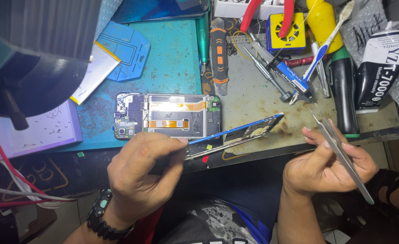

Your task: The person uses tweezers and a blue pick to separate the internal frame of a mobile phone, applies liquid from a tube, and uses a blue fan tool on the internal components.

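Note:
My left hand (140,174) grips a blue phone back cover (240,133) by its near end and holds it edge-on, tilted up toward the right. My right hand (328,165) holds metal tweezers (339,149), their tips pointing up and away near the cover's far end. An opened phone (168,116) with its circuit boards and orange flex cables exposed lies flat on the teal work mat (172,58), just behind my left hand. A black watch is on my left wrist.
A phone battery (95,72) lies on a blue plastic jig at the left. Behind are a screwdriver (218,54), red-handled pliers (267,11), a yellow-blue box (286,34), a toothbrush (326,45), a black glue tube (380,63) and a white tray with small screws (41,129).

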